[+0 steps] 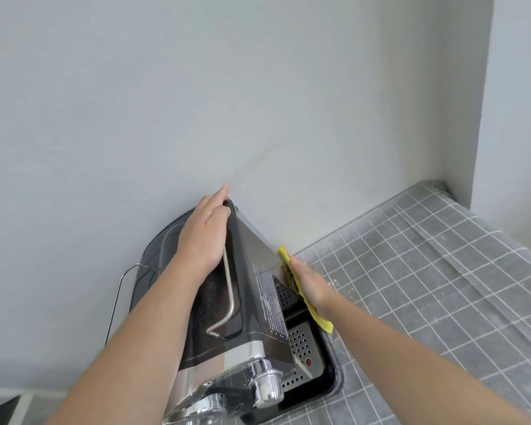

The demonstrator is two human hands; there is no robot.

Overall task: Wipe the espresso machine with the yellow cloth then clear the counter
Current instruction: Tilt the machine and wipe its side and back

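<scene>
My left hand (201, 237) rests flat, fingers together, atop the black-and-chrome espresso machine (252, 305). My right hand (311, 285), fingers together, presses the yellow cloth (316, 315) flat against its right side, above the grey tiled tabletop (426, 271).

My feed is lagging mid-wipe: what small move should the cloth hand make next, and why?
Probably slide the right hand with the yellow cloth down the espresso machine's side panel. The cloth is pressed flat there, the left hand steadies the top, and the panel below looks unwiped.
</scene>
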